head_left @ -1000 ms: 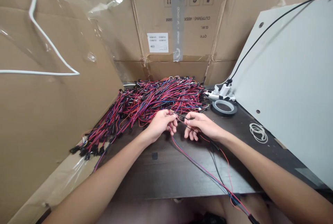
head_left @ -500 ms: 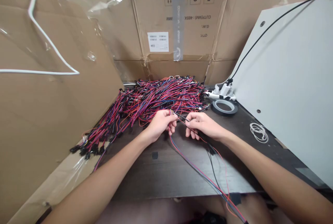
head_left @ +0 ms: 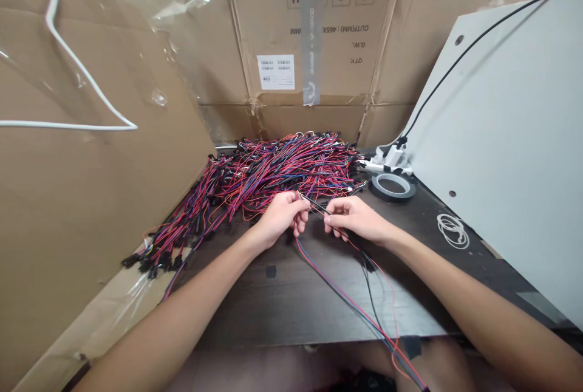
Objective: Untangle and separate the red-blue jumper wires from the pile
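A big heap of red, blue and black wire harnesses (head_left: 268,176) lies across the back of a dark table (head_left: 291,301). My left hand (head_left: 280,217) is closed in a pinch on the end of a red-and-blue wire bundle (head_left: 346,301) that trails over the table's front edge. My right hand (head_left: 353,219) is closed too, pinching a thin black sleeved wire (head_left: 319,206) that runs between both hands. The two hands sit close together just in front of the heap.
A roll of black tape (head_left: 392,186) and a white plastic fixture (head_left: 387,162) sit at the right rear. White rubber bands (head_left: 452,231) lie by a leaning grey panel (head_left: 510,137). Cardboard boxes (head_left: 310,45) wall in the back and left.
My right hand has slid a little left, toward my left hand, and the trailing wires have shifted slightly on the table.
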{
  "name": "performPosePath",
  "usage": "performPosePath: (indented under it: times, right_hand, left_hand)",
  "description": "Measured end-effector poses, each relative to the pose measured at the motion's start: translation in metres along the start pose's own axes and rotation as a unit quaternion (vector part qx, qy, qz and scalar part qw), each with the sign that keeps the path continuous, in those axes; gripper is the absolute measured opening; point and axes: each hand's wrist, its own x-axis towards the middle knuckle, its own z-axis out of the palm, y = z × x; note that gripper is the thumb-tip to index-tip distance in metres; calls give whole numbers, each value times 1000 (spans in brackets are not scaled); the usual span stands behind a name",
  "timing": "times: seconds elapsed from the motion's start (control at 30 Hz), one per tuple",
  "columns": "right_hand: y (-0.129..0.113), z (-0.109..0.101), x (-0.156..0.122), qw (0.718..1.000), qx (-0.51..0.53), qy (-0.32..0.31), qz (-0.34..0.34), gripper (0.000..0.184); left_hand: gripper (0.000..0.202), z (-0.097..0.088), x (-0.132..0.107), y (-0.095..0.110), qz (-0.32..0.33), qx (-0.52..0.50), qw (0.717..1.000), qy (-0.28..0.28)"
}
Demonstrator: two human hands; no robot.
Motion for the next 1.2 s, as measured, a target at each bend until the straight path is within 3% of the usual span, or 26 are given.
performPosePath:
  times: [0.13,0.57,1.2]
  right_hand:
    - [0,-1,0,1000,8,13,-15,19]
    - [-2,-6,-3,978,200,-13,50,19]
    - [-5,-8,-4,977,205,-11,60,20]
  left_hand:
    - [23,0,1,0,8,34,999,7]
    - [22,0,1,0,3,43,999,7]
    - [12,-7,-1,2,-39,-85,994,-51]
